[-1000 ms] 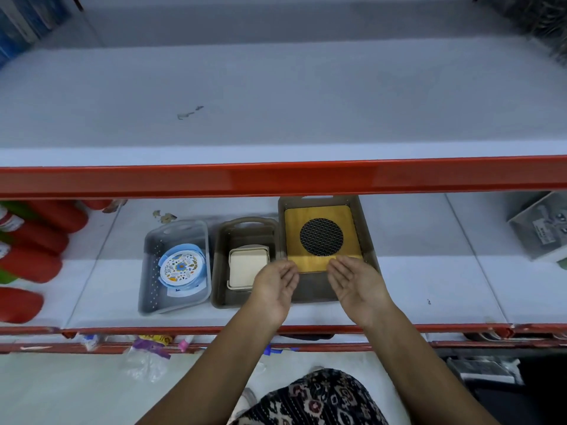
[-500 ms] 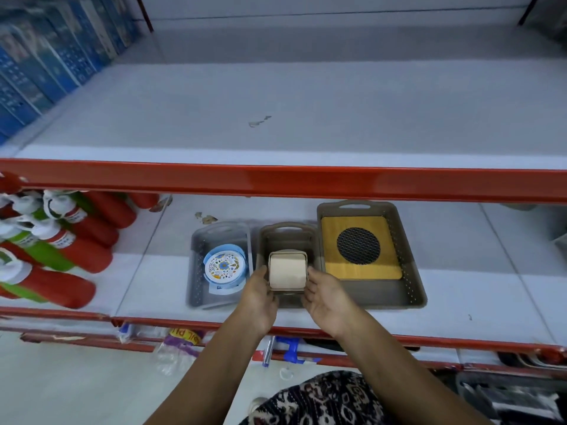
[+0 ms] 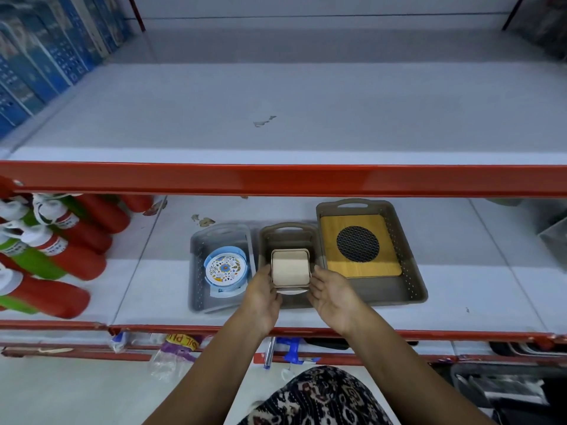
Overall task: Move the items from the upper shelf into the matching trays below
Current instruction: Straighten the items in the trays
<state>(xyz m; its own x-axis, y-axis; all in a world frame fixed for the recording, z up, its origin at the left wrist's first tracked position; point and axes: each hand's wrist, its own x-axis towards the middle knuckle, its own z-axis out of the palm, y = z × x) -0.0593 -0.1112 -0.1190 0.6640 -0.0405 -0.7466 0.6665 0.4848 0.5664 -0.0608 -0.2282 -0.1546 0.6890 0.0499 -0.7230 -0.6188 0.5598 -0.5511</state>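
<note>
Three trays stand side by side on the lower shelf. The grey tray (image 3: 221, 233) holds a round blue floral box (image 3: 226, 269). In the small brown tray (image 3: 288, 230) sits a beige square stack (image 3: 290, 266). The large brown tray (image 3: 412, 271) carries a yellow board with a black mesh disc (image 3: 357, 244). My left hand (image 3: 264, 297) presses its fingers on the stack's left side. My right hand (image 3: 333, 294) touches the stack's right side, palm turned inward. The upper shelf (image 3: 306, 118) shows only a bare white surface in front of me.
Red and green bottles (image 3: 61, 256) lie on the lower shelf at the left. Blue boxes (image 3: 46, 56) stand at the upper shelf's left end. A red shelf rail (image 3: 276, 179) crosses the view above the trays. A grey box (image 3: 555, 240) sits at the far right.
Both hands left the large tray with the yellow board and moved left to the beige stack, closing on its two sides. The view shifted left.
</note>
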